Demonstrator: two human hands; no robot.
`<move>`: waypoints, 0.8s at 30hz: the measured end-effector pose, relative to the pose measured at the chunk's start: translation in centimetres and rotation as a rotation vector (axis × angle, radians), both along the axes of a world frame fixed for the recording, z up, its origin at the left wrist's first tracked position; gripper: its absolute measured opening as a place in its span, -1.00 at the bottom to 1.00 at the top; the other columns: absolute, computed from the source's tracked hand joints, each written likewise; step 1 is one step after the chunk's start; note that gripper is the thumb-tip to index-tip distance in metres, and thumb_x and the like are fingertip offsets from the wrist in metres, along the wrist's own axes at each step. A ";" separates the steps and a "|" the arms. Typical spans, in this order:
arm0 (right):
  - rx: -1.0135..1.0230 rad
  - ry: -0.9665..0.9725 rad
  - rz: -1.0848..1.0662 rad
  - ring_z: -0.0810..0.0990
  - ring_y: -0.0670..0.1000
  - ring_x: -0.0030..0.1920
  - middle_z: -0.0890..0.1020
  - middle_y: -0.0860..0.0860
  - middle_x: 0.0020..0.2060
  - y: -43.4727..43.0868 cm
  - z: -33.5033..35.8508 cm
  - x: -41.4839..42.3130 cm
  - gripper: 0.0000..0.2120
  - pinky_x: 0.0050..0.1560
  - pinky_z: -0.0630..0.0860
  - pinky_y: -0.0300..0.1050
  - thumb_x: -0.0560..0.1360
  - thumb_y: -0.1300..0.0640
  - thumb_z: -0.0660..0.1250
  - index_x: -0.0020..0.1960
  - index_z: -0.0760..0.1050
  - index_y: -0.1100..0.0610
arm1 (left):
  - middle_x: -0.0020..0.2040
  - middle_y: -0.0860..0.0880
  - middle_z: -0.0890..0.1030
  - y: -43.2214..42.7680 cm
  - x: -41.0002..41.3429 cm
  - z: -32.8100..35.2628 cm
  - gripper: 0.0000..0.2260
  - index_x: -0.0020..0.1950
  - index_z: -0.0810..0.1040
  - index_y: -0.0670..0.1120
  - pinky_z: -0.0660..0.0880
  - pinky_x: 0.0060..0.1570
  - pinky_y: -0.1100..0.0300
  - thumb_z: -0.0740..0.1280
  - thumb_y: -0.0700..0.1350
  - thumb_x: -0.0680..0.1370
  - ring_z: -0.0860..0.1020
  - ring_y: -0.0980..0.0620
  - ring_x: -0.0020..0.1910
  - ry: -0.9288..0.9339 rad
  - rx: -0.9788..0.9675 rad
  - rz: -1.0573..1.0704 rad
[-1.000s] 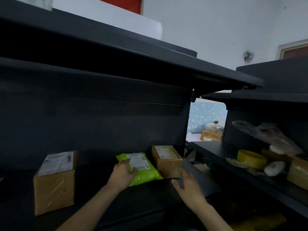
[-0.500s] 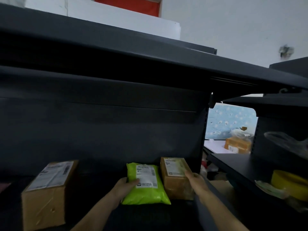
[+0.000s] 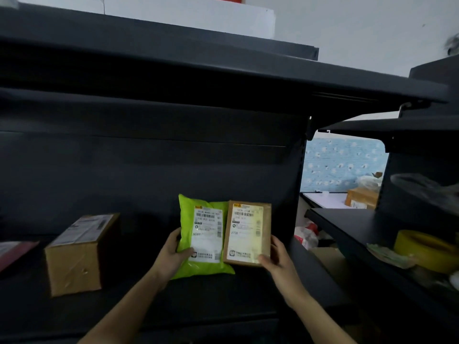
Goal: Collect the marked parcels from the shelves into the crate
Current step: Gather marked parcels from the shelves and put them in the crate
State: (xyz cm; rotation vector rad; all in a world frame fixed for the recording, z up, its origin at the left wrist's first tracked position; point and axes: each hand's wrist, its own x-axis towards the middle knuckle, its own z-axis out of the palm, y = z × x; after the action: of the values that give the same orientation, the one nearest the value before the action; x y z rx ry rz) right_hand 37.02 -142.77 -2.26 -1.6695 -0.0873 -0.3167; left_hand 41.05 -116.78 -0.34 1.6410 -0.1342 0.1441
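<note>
A lime-green soft parcel (image 3: 186,214) with a white label is tilted up off the dark shelf (image 3: 248,291), label facing me; my left hand (image 3: 173,254) grips its lower left edge. Right beside it stands a small brown cardboard parcel (image 3: 265,219) with a pale label, raised the same way, with my right hand (image 3: 275,256) gripping its lower right corner. The two parcels touch side by side. No crate is in view.
A larger brown box (image 3: 77,254) sits on the same shelf to the left, with a reddish item (image 3: 15,252) at the far left edge. The shelf above overhangs low. A neighbouring shelf (image 3: 352,224) on the right holds a yellow tape roll (image 3: 427,247) and clutter.
Both parcels have been tipped up from lying on the shelf so their labels face me. My right hand moved from the open air onto the brown parcel. The view shifted left.
</note>
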 end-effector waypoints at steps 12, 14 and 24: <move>-0.041 -0.018 -0.001 0.36 -0.07 0.33 0.40 -0.06 0.34 0.7 0.4 -0.5 -0.42 0.37 0.29 -0.06 0.52 0.23 0.30 0.47 0.16 0.05 | 0.26 -0.29 0.49 0.4 -1.3 0.4 -0.47 0.43 0.22 -0.20 0.47 0.15 -0.10 0.28 -0.42 0.50 0.51 -0.20 0.17 0.012 -0.018 -0.001; -0.048 -0.001 -0.006 0.38 -0.12 0.25 0.43 -0.09 0.26 0.7 0.7 -0.2 -0.44 0.25 0.30 -0.17 0.53 0.21 0.28 0.47 0.17 0.04 | 0.27 -0.28 0.48 0.5 -1.2 0.4 -0.48 0.44 0.21 -0.19 0.46 0.18 -0.12 0.27 -0.39 0.52 0.49 -0.26 0.23 0.031 -0.021 0.000; -0.070 0.146 -0.073 0.41 0.04 0.30 0.40 0.03 0.34 1.0 1.7 2.8 -0.52 0.31 0.33 -0.07 0.58 0.05 0.19 0.47 0.19 0.07 | 0.30 -0.23 0.49 1.8 1.1 0.3 -0.51 0.45 0.25 -0.19 0.43 0.26 -0.14 0.28 -0.28 0.54 0.49 -0.21 0.23 0.120 0.179 0.078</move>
State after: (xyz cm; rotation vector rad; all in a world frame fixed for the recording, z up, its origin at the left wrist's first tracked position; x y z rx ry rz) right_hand 39.78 -141.82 -0.59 -1.7624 0.0727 -0.2487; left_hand 42.13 -114.95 -0.01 1.8299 0.0096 0.0950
